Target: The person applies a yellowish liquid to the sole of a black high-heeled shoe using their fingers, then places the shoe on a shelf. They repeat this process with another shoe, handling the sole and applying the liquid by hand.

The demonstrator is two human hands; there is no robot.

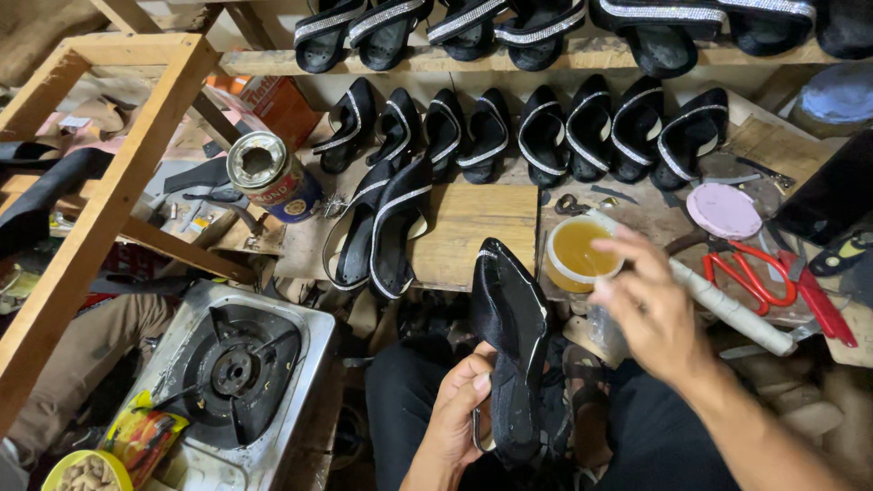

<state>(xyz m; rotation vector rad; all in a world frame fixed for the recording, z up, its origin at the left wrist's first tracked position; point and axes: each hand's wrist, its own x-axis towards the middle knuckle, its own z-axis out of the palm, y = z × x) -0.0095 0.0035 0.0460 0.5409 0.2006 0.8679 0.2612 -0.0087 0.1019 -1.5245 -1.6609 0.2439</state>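
My left hand [459,409] grips a black pointed shoe upper [511,336] from below, holding it over my lap with the toe pointing away. My right hand [647,305] hovers blurred just right of a white pot of amber glue [580,253] on the wooden bench [482,223]. Its fingers are spread and nothing is held in them. Two black slip-on shoes with white trim [382,232] lie on the bench left of the glue pot.
Rows of black sandals with silver trim [546,136] stand along the back and on a shelf above. Red scissors [750,273], a white roll [737,314] and a pink lid [723,211] lie right. A tin can [268,173], a gas stove [236,368] and a wooden frame [100,209] are left.
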